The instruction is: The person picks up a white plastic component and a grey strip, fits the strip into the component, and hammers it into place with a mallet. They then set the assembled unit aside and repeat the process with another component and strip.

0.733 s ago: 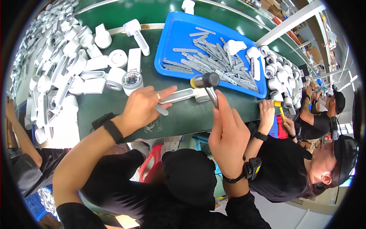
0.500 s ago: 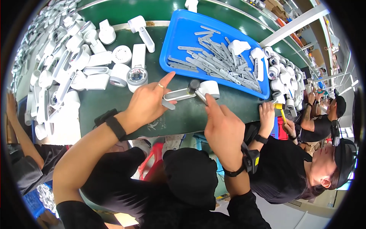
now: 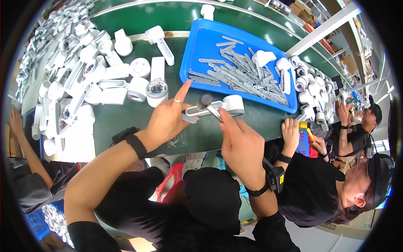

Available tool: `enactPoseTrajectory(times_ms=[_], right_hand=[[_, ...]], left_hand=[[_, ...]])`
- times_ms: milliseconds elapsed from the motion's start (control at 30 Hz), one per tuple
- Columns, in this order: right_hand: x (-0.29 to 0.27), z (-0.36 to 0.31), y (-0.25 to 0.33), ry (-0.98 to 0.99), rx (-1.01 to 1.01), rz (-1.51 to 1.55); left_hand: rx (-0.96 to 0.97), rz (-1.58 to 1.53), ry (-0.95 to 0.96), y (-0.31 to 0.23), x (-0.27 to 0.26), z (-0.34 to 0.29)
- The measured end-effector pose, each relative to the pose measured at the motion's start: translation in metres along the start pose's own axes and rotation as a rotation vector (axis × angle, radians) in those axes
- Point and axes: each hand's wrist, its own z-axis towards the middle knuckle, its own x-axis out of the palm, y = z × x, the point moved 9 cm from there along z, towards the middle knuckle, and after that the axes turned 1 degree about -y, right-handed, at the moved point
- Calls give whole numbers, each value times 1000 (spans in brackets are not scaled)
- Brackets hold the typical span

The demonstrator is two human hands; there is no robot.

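A white device that looks like a handheld fan (image 3: 233, 105) lies on the green bench, its round head to the right and its long handle pointing left. My left hand (image 3: 166, 119) holds the handle's left end, with the index finger stretched out toward the tray. A short grey strip (image 3: 189, 119) pokes out from under that hand's fingers. In my right hand (image 3: 241, 145) is a small hammer (image 3: 205, 102) gripped by its thin handle. Its dark round head is blurred over the fan's handle; whether they touch I cannot tell.
A blue tray (image 3: 184, 69) with many grey strips and a few white parts lies beyond my hands. White fan bodies (image 3: 113, 71) pile up on the left, with more (image 3: 308, 90) right of the tray. At right, a co-worker's hand (image 3: 290, 136) rests near a yellow-handled hammer (image 3: 308, 128).
The hammer head has shifted left along the fan's handle and is now blurred. My left hand keeps its hold. The whole view has moved slightly.
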Motion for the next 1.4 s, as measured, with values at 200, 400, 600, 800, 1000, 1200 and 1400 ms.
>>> enactPoseTrajectory(times_ms=[200,400,600,800,1000,1200,1400], right_hand=[[10,-2,-5,32,-24,-23],[-19,-27,-71,-347,199,309],[53,-40,-169,-189,634,1206],[84,-25,-171,-34,615,1279],[83,-26,-168,21,595,1177],[84,-23,-156,35,589,1187],[80,-37,-173,53,642,1094]], left_hand=[[-18,-38,15,2,5,1],[-7,-20,6,-4,0,7],[89,161,-43,-32,-12,11],[-57,203,-221,-59,-119,19],[-483,548,-466,25,-299,24],[-935,903,-635,172,-433,-3],[-982,869,-638,255,-403,26]])
